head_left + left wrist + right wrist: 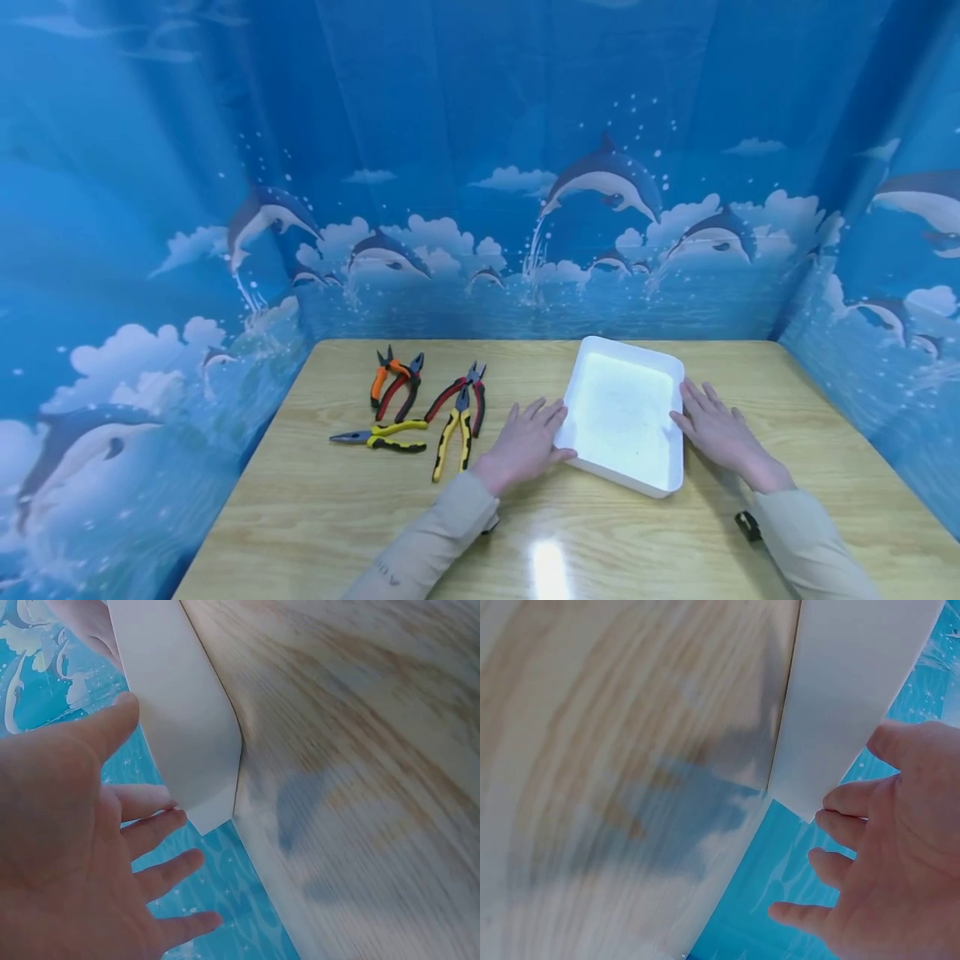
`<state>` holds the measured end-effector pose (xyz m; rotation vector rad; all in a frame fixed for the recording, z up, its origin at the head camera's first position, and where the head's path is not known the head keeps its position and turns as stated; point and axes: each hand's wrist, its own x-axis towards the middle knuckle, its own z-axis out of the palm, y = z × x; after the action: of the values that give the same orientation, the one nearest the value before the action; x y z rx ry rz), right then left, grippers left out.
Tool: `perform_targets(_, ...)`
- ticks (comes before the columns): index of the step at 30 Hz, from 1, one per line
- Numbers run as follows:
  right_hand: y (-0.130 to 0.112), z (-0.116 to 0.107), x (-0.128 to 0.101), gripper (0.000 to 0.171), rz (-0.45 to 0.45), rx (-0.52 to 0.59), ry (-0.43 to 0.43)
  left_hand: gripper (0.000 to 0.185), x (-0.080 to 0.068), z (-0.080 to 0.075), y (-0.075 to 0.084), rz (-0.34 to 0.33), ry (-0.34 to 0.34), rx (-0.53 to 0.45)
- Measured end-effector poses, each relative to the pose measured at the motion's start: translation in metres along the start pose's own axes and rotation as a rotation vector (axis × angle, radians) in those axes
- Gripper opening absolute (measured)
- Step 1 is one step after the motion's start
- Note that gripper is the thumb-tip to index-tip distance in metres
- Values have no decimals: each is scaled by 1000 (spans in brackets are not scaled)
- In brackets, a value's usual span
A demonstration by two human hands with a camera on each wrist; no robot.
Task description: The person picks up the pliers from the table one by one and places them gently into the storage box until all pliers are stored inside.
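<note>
A white, empty rectangular tray [622, 408] lies on the wooden table [337, 508], right of centre. My left hand [551, 429] lies flat with straight fingers against the tray's left side. My right hand [693, 408] lies the same way against its right side. In the left wrist view the left hand [127, 787] is spread, its thumb and fingers at the tray's outer wall [180, 727]. From the right wrist camera, the right hand [855, 780] is spread beside the tray wall [847, 690]. Neither hand grips anything.
Several pliers lie left of my left hand: orange-handled [384, 379], red-handled [457, 392], yellow-and-black long-nose [378, 437], another yellow-and-black pair [452, 437]. Blue dolphin-print curtains [480, 208] wall the table at the back and both sides.
</note>
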<state>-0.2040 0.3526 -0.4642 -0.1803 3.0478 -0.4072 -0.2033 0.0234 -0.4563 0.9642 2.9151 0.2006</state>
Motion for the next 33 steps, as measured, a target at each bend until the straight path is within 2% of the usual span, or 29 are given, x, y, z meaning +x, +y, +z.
perform_targets(5, -1, 2, 4, 72, -22, 5, 6, 73, -4, 2, -3, 15, 9, 15)
perform_targets(15, -9, 0, 7, 71, -54, 7, -12, 73, -12, 1, -4, -10, 0, 19)
perform_targets(23, -11, 4, 11, 72, -91, 36, 18, 71, -20, 0, -4, -8, 26, 48)
perform_targets(33, -22, 1, 13, 70, -79, 13, -29, 72, -29, 0, -1, -31, 40, 78)
